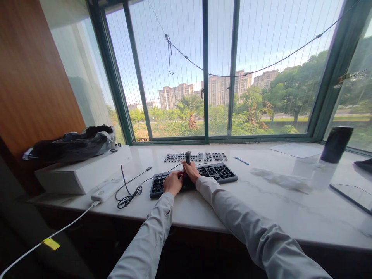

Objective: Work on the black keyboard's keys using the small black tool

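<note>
A black keyboard (223, 172) lies across the white worktop in front of me, with its cable running off to the left. My right hand (190, 171) is over its middle, fingers wrapped round a small dark upright tool (188, 156) whose top end sticks up; its lower end is hidden. Close beside it, my left hand (173, 182) rests on the left half of the keyboard. Its fingers are curled together near the tool's base, and what they hold, if anything, is hidden. Behind the keyboard, loose black keycaps (215, 156) are laid out in rows.
Left of the keyboard are a coiled black cable (128, 199), a white power bank (106, 190) and a white box (75, 174) with dark gear on it. To the right lie a blue stick (241, 161), clear plastic bags (286, 180), a black cylinder (337, 144) and a tablet (353, 195).
</note>
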Demonstrator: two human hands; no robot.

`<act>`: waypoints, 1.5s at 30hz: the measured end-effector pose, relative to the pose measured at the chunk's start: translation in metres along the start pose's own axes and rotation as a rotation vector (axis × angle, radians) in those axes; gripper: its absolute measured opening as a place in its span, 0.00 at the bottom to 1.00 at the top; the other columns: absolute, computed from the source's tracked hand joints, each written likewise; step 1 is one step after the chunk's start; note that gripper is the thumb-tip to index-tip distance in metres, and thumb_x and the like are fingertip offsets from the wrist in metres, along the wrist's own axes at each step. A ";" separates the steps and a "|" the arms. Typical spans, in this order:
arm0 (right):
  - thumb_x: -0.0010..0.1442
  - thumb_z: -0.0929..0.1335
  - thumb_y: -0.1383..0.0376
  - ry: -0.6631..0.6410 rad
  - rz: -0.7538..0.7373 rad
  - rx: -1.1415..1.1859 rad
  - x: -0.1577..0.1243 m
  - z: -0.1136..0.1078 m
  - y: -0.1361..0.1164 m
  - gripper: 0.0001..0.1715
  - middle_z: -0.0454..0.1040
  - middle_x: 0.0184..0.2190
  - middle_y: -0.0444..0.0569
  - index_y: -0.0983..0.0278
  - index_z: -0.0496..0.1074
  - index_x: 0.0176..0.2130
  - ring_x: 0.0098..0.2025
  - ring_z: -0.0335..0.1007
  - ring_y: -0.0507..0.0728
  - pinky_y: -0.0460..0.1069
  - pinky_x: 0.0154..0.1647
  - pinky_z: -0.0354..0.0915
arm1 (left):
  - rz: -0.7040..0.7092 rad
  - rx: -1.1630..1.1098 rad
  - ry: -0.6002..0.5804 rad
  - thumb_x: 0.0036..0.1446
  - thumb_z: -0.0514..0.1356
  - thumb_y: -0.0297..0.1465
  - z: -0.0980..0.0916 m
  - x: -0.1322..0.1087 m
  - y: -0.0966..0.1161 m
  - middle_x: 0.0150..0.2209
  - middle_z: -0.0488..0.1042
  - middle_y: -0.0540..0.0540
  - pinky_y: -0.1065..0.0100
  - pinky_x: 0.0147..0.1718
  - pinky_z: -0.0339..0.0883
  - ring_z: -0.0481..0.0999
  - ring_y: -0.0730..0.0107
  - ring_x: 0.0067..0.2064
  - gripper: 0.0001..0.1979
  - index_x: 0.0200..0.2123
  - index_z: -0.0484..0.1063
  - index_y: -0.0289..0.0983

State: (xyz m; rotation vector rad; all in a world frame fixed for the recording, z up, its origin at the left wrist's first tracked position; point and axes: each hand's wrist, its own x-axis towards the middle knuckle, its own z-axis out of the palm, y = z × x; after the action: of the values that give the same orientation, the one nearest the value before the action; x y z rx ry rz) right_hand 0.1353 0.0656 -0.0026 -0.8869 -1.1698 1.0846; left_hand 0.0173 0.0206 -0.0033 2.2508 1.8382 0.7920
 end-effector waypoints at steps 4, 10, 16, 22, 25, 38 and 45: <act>0.53 0.68 0.48 0.003 -0.081 -0.081 0.000 -0.001 0.000 0.26 0.54 0.14 0.40 0.62 0.57 0.17 0.19 0.47 0.49 0.47 0.20 0.48 | -0.015 0.004 -0.019 0.60 0.56 0.41 -0.002 0.003 0.000 0.46 0.78 0.50 0.65 0.42 0.66 0.75 0.62 0.48 0.14 0.48 0.74 0.52; 0.52 0.68 0.55 0.033 -0.043 0.073 0.004 -0.001 0.004 0.24 0.49 0.14 0.38 0.60 0.53 0.17 0.17 0.44 0.48 0.47 0.18 0.46 | 0.037 0.068 -0.013 0.60 0.56 0.38 -0.006 0.002 0.008 0.42 0.79 0.50 0.66 0.39 0.66 0.76 0.63 0.44 0.12 0.45 0.75 0.51; 0.51 0.68 0.56 0.015 -0.037 0.076 0.003 0.000 0.005 0.22 0.48 0.14 0.37 0.60 0.53 0.18 0.17 0.43 0.48 0.47 0.17 0.46 | 0.045 0.045 0.051 0.60 0.55 0.38 -0.001 0.004 0.005 0.42 0.79 0.50 0.65 0.38 0.66 0.76 0.61 0.44 0.12 0.43 0.76 0.50; 0.51 0.67 0.56 -0.010 -0.059 0.023 -0.001 0.001 0.002 0.22 0.50 0.13 0.37 0.61 0.53 0.17 0.17 0.46 0.48 0.46 0.17 0.47 | -0.054 -0.019 -0.036 0.57 0.56 0.40 -0.002 0.009 0.005 0.42 0.79 0.51 0.64 0.40 0.66 0.76 0.59 0.45 0.12 0.43 0.77 0.52; 0.51 0.67 0.57 -0.003 -0.053 -0.026 0.001 0.001 0.002 0.21 0.51 0.13 0.37 0.61 0.54 0.17 0.17 0.46 0.47 0.46 0.18 0.47 | -0.060 -0.003 -0.001 0.57 0.56 0.41 -0.001 0.007 0.008 0.42 0.79 0.49 0.62 0.40 0.66 0.77 0.58 0.44 0.13 0.43 0.77 0.52; 0.53 0.63 0.54 -0.050 -0.237 -0.448 -0.006 0.003 -0.006 0.22 0.53 0.15 0.40 0.63 0.55 0.17 0.21 0.49 0.48 0.46 0.23 0.49 | -0.070 -0.029 0.041 0.58 0.56 0.42 0.001 0.005 0.005 0.39 0.80 0.45 0.64 0.39 0.66 0.77 0.58 0.44 0.14 0.42 0.78 0.48; 0.52 0.66 0.53 0.010 -0.150 -0.064 0.002 -0.001 0.002 0.23 0.52 0.13 0.38 0.61 0.53 0.17 0.18 0.48 0.48 0.46 0.21 0.50 | -0.049 -0.113 0.062 0.56 0.58 0.48 0.002 0.006 0.001 0.41 0.80 0.50 0.64 0.39 0.65 0.76 0.60 0.43 0.14 0.39 0.78 0.50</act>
State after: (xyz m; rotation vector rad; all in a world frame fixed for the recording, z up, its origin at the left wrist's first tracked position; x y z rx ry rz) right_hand 0.1357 0.0678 -0.0040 -0.8390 -1.2480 0.9241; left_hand 0.0196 0.0265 -0.0032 2.1271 1.8190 0.9420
